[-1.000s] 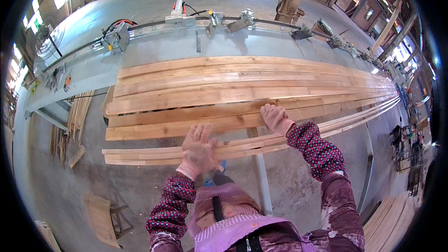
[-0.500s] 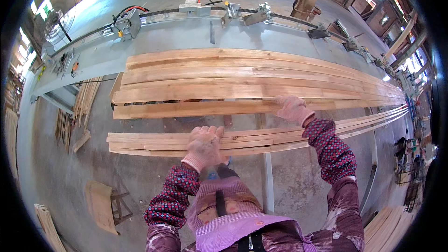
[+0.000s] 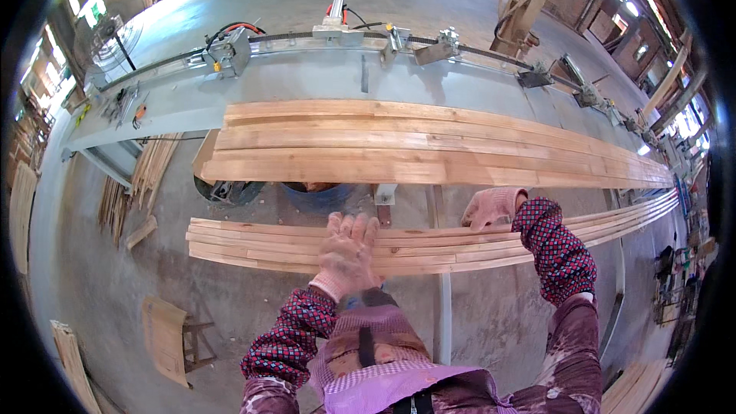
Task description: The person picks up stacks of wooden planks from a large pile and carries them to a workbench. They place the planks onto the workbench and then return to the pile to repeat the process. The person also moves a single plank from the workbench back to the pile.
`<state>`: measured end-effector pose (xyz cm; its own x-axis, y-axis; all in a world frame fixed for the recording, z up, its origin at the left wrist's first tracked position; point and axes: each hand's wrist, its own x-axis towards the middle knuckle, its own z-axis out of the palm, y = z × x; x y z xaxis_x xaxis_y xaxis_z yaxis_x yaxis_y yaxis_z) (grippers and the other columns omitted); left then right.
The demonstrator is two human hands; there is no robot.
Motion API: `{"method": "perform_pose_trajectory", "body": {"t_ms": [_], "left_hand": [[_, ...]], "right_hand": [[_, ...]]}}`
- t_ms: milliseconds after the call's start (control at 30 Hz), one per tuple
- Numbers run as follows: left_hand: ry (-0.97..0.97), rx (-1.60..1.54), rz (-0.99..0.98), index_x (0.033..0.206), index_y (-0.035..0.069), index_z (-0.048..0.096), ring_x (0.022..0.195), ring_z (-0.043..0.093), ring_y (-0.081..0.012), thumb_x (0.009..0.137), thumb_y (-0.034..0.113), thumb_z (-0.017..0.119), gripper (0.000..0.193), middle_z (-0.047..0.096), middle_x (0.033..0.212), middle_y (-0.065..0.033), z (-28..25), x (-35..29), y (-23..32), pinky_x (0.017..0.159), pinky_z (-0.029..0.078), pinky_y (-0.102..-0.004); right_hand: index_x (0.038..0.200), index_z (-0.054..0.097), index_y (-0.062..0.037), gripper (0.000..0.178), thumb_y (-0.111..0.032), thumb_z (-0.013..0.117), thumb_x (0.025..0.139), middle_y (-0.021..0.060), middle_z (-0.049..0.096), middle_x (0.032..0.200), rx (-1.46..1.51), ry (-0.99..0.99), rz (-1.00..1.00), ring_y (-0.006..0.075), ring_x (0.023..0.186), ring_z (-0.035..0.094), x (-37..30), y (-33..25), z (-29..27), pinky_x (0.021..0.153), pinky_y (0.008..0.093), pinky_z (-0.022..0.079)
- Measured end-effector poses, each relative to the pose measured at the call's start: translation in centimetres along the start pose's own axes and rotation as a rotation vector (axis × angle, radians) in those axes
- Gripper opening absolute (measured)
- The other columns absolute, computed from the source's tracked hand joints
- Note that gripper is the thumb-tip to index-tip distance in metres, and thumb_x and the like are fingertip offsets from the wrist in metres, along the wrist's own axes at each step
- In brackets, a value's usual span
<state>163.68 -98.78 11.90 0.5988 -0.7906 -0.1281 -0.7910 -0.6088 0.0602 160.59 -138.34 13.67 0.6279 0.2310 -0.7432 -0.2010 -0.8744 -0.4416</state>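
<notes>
With the clock centred on the middle of the view, a fan (image 3: 116,44) stands at ten o'clock, a bundle of loose thin strips (image 3: 156,165) lies at nine, and a bent brown sheet (image 3: 163,337) rests at eight. The near strips (image 3: 429,249), pale wood laid side by side, run in a curved band from between eight and nine o'clock across to three. Beyond them the wider boards (image 3: 399,159) arc through twelve along the edge of a grey bench (image 3: 299,77), a gap parting the two groups; a blue tub (image 3: 322,199) shows within it, just left of centre. At six o'clock the gloved left hand (image 3: 349,257) lies palm down on the near strips, fingers extended and close together, curled around nothing. Toward three o'clock the gloved right hand (image 3: 493,208) bends its fingers down at their far edge; whether it grasps a strip, I cannot tell. A post (image 3: 529,11) leans between one and two.
</notes>
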Motion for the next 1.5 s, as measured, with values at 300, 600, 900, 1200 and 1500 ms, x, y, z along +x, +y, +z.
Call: {"method": "perform_pose_trajectory", "body": {"t_ms": [300, 600, 900, 1200, 1500], "left_hand": [[-0.062, -0.016, 0.019, 0.151, 0.001, 0.037, 0.131, 0.043, -0.0339, 0.070, 0.067, 0.070, 0.110, 0.049, 0.136, -0.0168, -1.3, 0.5, 0.0, 0.120, 0.016, -0.0543], [0.132, -0.061, 0.017, 0.154, 0.001, 0.030, 0.150, 0.013, -0.0476, 0.071, 0.067, 0.067, 0.113, 0.021, 0.160, -0.0300, 2.6, 0.1, -0.5, 0.122, 0.003, -0.0613], [-0.072, -0.037, 0.056, 0.154, -0.001, 0.028, 0.148, 0.021, -0.0470, 0.073, 0.070, 0.066, 0.115, 0.029, 0.158, -0.0287, -1.5, 0.7, 0.0, 0.121, 0.006, -0.0616], [-0.136, -0.010, 0.062, 0.157, 0.000, 0.024, 0.151, 0.018, -0.0434, 0.076, 0.060, 0.066, 0.110, 0.024, 0.162, -0.0241, -1.3, 1.1, -0.1, 0.123, 0.005, -0.0590], [-0.175, 0.009, 0.027, 0.158, 0.003, 0.023, 0.152, 0.010, -0.0478, 0.074, 0.064, 0.066, 0.112, 0.015, 0.164, -0.0273, -1.4, 0.9, -0.5, 0.123, 0.002, -0.0586]], "right_hand": [[0.110, 0.061, -0.0026, 0.027, -0.018, 0.055, 0.088, 0.0144, 0.064, 0.089, -1.007, 1.099, 0.175, 0.0301, 0.084, 0.065, 6.4, -0.8, 1.9, 0.065, 0.0448, 0.053], [0.095, 0.077, -0.0081, 0.027, -0.031, 0.068, 0.084, 0.0094, 0.070, 0.085, -0.074, 0.002, 0.091, 0.0200, 0.073, 0.062, 1.1, 0.1, -1.1, 0.061, 0.0373, 0.051], [0.116, 0.070, -0.0066, 0.050, -0.040, 0.075, 0.080, 0.0112, 0.071, 0.113, -0.552, 0.877, 0.018, 0.0294, 0.099, 0.067, 4.4, 4.4, -0.8, 0.080, 0.0403, 0.056], [0.120, 0.066, -0.0077, 0.049, -0.035, 0.072, 0.080, 0.0125, 0.068, 0.111, -0.905, 0.938, 0.310, 0.0330, 0.094, 0.069, 10.0, 6.9, -0.1, 0.073, 0.0449, 0.057], [0.106, 0.078, -0.0089, 0.044, -0.044, 0.073, 0.081, 0.0149, 0.076, 0.093, -0.103, 0.189, 0.119, 0.0252, 0.085, 0.070, -0.5, -1.7, -1.6, 0.079, 0.0385, 0.054]]}}
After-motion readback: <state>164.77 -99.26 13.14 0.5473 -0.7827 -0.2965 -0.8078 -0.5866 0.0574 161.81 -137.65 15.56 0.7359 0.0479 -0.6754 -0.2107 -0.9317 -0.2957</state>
